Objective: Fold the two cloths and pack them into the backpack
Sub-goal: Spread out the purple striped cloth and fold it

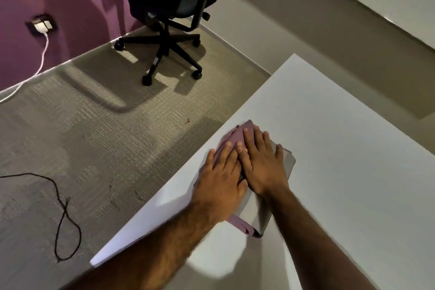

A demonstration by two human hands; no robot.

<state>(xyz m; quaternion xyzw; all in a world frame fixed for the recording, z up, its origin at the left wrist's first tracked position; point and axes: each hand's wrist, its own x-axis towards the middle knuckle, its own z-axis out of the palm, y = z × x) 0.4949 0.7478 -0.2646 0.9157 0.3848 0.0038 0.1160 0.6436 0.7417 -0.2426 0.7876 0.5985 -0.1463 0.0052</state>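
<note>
- Folded mauve fabric cloth (235, 135) and folded grey fabric cloth (288, 162) together on white surface (341, 148), edge close at 10 o'clock.
- Left hand (221, 176) and right hand (263, 162) pressing flat, fingers (249, 143) straight, slightly spread.
- Risk: folds springing open on release; sliding off edge.

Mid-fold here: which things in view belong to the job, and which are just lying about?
Job:
- pink cloth and grey cloth, stacked on the table
- left hand and right hand, pressing flat on them
- no backpack in view

Lying about:
- chair
- white cable from the wall socket
- black cord on the floor
</note>
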